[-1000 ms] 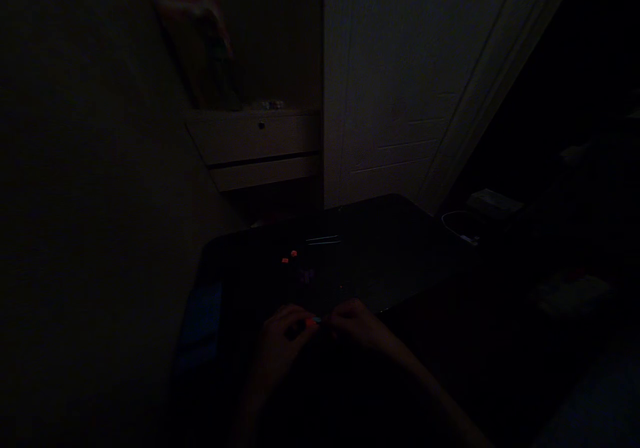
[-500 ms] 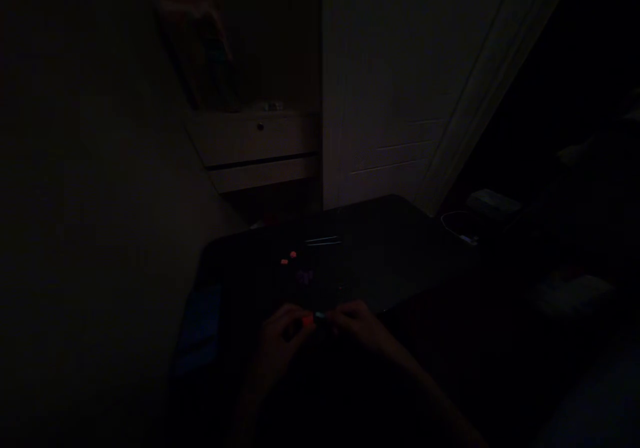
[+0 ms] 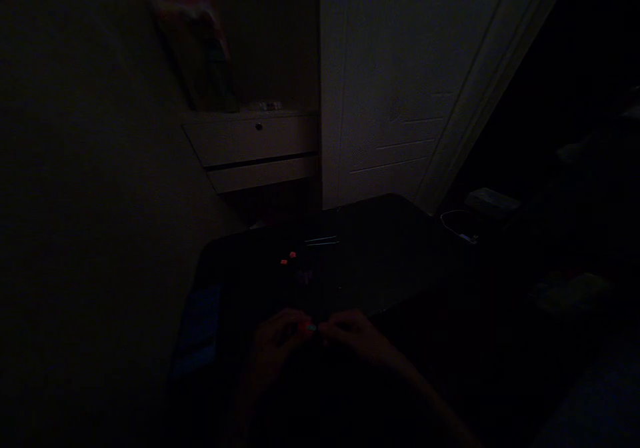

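The scene is very dark. My left hand (image 3: 277,335) pinches a small red block (image 3: 303,327). A tiny teal piece (image 3: 311,328) lies against the block's right end, at the left fingertips. Just to its right are the closed fingertips of my right hand (image 3: 353,331); whether they grip anything is too dark to see. Beyond the hands, two small orange-red pieces (image 3: 284,262) and a group of dim purple pieces (image 3: 305,277) rest on the dark table (image 3: 380,235). Behind them lies a pair of thin metal tweezers (image 3: 321,241).
A dim blue flat rectangle (image 3: 197,328) is at the table's left side. Beyond the table stand a drawer unit (image 3: 260,141) and a pale panel (image 3: 385,88). To the right are a white cable (image 3: 453,215) and a pale box (image 3: 493,201).
Both hands have lowered slightly. The teal piece, earlier between the two hands' fingertips, is now nearer the left fingertips, and the right fingertips look a little apart from it.
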Demonstrator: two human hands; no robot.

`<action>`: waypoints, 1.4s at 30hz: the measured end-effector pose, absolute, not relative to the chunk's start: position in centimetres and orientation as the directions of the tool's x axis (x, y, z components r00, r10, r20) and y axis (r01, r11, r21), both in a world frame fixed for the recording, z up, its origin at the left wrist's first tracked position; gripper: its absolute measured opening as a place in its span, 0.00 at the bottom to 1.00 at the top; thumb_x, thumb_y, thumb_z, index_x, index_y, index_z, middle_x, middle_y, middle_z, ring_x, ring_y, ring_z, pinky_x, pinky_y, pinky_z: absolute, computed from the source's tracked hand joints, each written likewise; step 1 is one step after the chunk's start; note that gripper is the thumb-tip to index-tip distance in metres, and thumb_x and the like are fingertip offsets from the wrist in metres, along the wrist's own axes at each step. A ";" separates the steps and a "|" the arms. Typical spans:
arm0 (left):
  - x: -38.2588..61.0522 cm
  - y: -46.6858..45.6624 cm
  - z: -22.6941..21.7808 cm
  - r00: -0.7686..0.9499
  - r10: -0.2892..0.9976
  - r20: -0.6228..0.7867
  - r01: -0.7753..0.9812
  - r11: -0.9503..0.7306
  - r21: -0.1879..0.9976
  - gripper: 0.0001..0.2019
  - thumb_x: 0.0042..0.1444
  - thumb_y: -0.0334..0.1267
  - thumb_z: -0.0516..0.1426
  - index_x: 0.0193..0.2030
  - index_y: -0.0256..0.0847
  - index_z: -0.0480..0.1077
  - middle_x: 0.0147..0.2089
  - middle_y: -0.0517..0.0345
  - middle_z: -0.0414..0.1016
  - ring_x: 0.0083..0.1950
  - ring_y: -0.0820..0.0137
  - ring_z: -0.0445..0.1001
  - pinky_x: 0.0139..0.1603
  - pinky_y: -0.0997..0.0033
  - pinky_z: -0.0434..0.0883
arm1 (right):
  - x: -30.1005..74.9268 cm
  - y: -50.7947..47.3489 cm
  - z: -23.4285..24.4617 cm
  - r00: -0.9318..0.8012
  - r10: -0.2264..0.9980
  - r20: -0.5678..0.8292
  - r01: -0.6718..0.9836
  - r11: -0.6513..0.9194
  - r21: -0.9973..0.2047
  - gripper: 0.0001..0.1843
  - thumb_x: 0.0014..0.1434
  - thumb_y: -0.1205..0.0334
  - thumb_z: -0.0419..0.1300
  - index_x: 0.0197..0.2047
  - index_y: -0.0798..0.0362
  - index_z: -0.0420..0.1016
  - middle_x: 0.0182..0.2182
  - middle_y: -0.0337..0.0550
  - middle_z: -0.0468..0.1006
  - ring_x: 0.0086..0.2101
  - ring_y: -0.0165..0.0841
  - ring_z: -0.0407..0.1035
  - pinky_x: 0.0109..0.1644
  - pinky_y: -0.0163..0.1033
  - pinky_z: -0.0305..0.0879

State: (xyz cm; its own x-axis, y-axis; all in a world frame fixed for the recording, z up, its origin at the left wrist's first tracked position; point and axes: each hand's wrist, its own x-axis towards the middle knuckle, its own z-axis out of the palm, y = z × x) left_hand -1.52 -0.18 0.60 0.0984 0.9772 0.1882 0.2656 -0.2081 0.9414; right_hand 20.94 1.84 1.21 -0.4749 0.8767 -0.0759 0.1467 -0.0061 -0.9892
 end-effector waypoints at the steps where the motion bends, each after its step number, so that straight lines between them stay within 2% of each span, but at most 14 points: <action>1: -1.5 -0.3 0.8 0.105 0.975 0.194 0.245 -0.214 0.946 0.07 0.55 0.44 0.70 0.39 0.47 0.85 0.41 0.55 0.86 0.43 0.63 0.83 0.44 0.68 0.78 | 20.9 1.6 1.4 -0.473 0.878 -0.072 0.137 -0.008 -0.991 0.24 0.63 0.41 0.63 0.27 0.53 0.83 0.26 0.39 0.79 0.31 0.34 0.70 0.39 0.37 0.62; 4: -1.5 -0.7 1.3 0.117 0.966 0.229 0.196 -0.248 0.949 0.07 0.56 0.46 0.70 0.38 0.48 0.85 0.39 0.55 0.86 0.41 0.64 0.83 0.44 0.69 0.79 | 20.5 0.8 2.3 -0.442 0.895 -0.057 0.148 0.010 -0.989 0.24 0.64 0.43 0.63 0.28 0.53 0.84 0.27 0.40 0.80 0.31 0.35 0.71 0.38 0.37 0.62; 11: -1.4 -2.0 3.3 0.143 0.944 0.296 0.195 -0.320 0.927 0.09 0.57 0.48 0.70 0.36 0.47 0.86 0.35 0.55 0.85 0.37 0.66 0.83 0.37 0.73 0.79 | 20.5 -0.7 5.4 -0.383 0.920 0.084 0.254 0.192 -0.948 0.26 0.65 0.42 0.63 0.24 0.53 0.82 0.23 0.39 0.78 0.27 0.32 0.68 0.35 0.36 0.61; 16: -1.2 -2.7 5.2 0.216 0.886 0.410 0.151 -0.445 0.883 0.04 0.60 0.42 0.69 0.40 0.48 0.86 0.37 0.56 0.87 0.37 0.67 0.84 0.38 0.74 0.80 | 20.4 -1.8 7.0 -0.313 0.943 0.115 0.221 0.190 -0.957 0.26 0.64 0.40 0.64 0.24 0.52 0.83 0.23 0.39 0.79 0.27 0.33 0.71 0.34 0.36 0.63; 23: -1.3 -3.7 7.0 0.200 0.833 0.516 0.161 -0.547 0.821 0.06 0.61 0.38 0.68 0.44 0.52 0.85 0.38 0.59 0.87 0.36 0.68 0.84 0.39 0.74 0.80 | 19.8 -3.3 7.9 -0.254 0.965 0.066 0.156 0.108 -0.982 0.20 0.62 0.51 0.67 0.22 0.53 0.80 0.20 0.37 0.77 0.25 0.30 0.69 0.31 0.33 0.62; 28: -1.7 -3.6 7.7 0.165 0.832 0.529 0.263 -0.554 0.790 0.08 0.58 0.36 0.70 0.44 0.53 0.85 0.39 0.60 0.87 0.39 0.68 0.84 0.45 0.72 0.80 | 19.1 -3.9 8.8 -0.168 0.976 0.138 0.133 0.161 -0.978 0.19 0.63 0.53 0.66 0.23 0.53 0.81 0.22 0.37 0.78 0.26 0.29 0.71 0.33 0.32 0.63; 32: -1.6 -3.5 8.0 0.104 0.871 0.479 0.260 -0.489 0.833 0.06 0.57 0.40 0.70 0.42 0.49 0.86 0.39 0.55 0.85 0.38 0.66 0.83 0.38 0.73 0.80 | 18.8 -3.9 9.4 -0.098 0.984 0.149 0.117 0.160 -0.980 0.21 0.64 0.51 0.65 0.23 0.52 0.81 0.22 0.37 0.79 0.26 0.31 0.73 0.33 0.32 0.65; 35: -1.0 -4.0 7.9 -0.105 0.919 0.380 0.229 -0.349 0.909 0.07 0.55 0.43 0.70 0.39 0.46 0.85 0.38 0.54 0.84 0.36 0.65 0.82 0.35 0.71 0.80 | 19.1 -4.3 9.6 -0.040 0.993 0.112 0.119 0.116 -0.986 0.21 0.65 0.48 0.65 0.25 0.51 0.83 0.24 0.38 0.81 0.29 0.32 0.75 0.37 0.33 0.68; 36: -0.7 -4.2 7.8 -0.207 0.926 0.315 0.190 -0.278 0.942 0.09 0.54 0.43 0.71 0.41 0.46 0.84 0.39 0.55 0.84 0.35 0.66 0.81 0.33 0.72 0.79 | 19.2 -4.6 9.7 -0.029 0.995 0.099 0.119 0.102 -0.988 0.21 0.64 0.47 0.65 0.24 0.51 0.83 0.24 0.38 0.81 0.30 0.33 0.75 0.38 0.33 0.68; 37: -0.5 -4.4 7.7 -0.238 0.938 0.250 0.113 -0.229 0.967 0.11 0.52 0.44 0.71 0.42 0.46 0.83 0.38 0.56 0.83 0.32 0.67 0.79 0.30 0.71 0.77 | 19.3 -4.9 9.8 -0.028 0.996 0.087 0.118 0.090 -0.989 0.22 0.64 0.47 0.65 0.24 0.50 0.83 0.24 0.38 0.81 0.30 0.33 0.76 0.38 0.33 0.68; 40: 0.3 -5.3 7.6 -0.219 0.964 0.150 -0.029 -0.160 0.987 0.14 0.48 0.52 0.71 0.34 0.45 0.80 0.33 0.56 0.80 0.30 0.65 0.77 0.30 0.68 0.77 | 19.6 -5.8 10.1 -0.048 0.997 0.064 0.112 0.069 -0.991 0.23 0.64 0.44 0.65 0.24 0.49 0.84 0.24 0.39 0.81 0.31 0.34 0.76 0.38 0.34 0.69; 42: 0.8 -5.8 7.5 -0.264 0.962 0.072 -0.076 -0.096 0.992 0.18 0.46 0.55 0.72 0.34 0.45 0.80 0.34 0.55 0.81 0.32 0.63 0.79 0.31 0.66 0.78 | 19.8 -6.2 10.3 -0.085 0.994 0.065 0.117 0.075 -0.990 0.22 0.64 0.44 0.66 0.25 0.49 0.85 0.25 0.40 0.82 0.31 0.35 0.76 0.38 0.35 0.70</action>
